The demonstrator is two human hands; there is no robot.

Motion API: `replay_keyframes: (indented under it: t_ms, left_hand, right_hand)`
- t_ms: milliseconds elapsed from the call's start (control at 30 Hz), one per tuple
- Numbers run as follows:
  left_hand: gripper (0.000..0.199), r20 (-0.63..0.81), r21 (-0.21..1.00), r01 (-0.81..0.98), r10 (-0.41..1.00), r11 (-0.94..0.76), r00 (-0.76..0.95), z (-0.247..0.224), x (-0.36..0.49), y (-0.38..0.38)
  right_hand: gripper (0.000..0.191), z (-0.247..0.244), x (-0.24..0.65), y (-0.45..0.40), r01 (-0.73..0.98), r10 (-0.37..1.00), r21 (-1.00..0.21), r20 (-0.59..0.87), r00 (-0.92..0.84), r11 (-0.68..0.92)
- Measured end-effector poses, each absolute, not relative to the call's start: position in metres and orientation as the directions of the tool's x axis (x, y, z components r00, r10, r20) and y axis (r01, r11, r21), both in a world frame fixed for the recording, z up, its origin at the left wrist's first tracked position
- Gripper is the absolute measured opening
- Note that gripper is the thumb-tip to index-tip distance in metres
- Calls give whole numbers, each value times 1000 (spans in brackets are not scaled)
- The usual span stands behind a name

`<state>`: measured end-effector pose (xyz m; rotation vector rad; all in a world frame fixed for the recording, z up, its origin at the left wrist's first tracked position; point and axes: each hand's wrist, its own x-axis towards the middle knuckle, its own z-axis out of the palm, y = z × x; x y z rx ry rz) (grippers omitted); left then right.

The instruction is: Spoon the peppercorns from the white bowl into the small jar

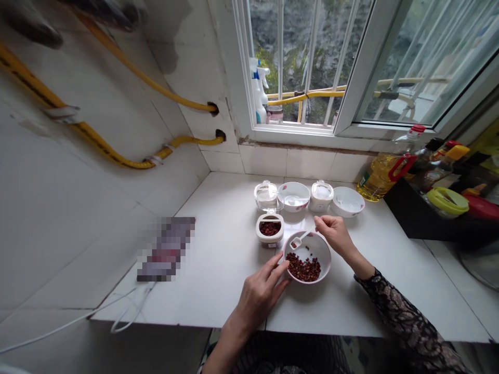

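My right hand pinches the handle of a small white spoon. The spoon's head is over the left inner side of a white bowl and carries a few dark red bits. Dark red dried spice pieces, which look like Sichuan peppercorns, lie in the bowl's lower part. Against the bowl's left rim, the fingers of my left hand hold it on the counter. Just behind and left stands an open spice jar with the same dark red pieces inside, its lid raised.
Behind are a clear-lidded jar, a white bowl, a jar of white contents and another bowl. An oil bottle and a black condiment box stand right. A pixelated object with white cables lies left.
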<state>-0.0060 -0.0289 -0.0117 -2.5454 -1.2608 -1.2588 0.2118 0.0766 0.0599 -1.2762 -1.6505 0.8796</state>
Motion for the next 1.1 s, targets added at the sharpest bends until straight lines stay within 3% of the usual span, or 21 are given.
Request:
replay_keyframes:
  t_ms: [133,267,367,433,533,700,967,1100]
  left_hand:
    - [32,673,301,681,655,-667,344,-14,-7,-29]
    - [31,674,305,677,654,-670,343,-14,-6,-29]
    - [31,668,315,675,661,-667,341,-13,-5,-29]
    - [31,669,315,677,661,-665,338,-13,-5,-29]
    - [30,683,306,676,649,-670,334,-13,-5,-29]
    - [30,687,307,676,647,-670,330,-13,-5,-28]
    - [28,692,284,678,635,-678,344,-11,-5,-28]
    - [29,694,287,680,636,-675,339,-13,-5,-28]
  right_hand:
    - [46,83,190,83,486,880,-750,465,-97,449]
    - [42,95,167,84,654,604,-337,762,-234,678]
    - [39,93,158,80,660,413,-14,790,-453,751]
    - [36,91,159,78,642,334,96,790,-514,760]
    - [33,91,171,76,639,308,45,849,-430,768]
    - [38,88,205,74,624,478,-211,827,-297,752]
    - [41,52,216,64,678,588,-149,650,-481,719]
    - [43,44,207,61,644,654,-281,600,-461,712]
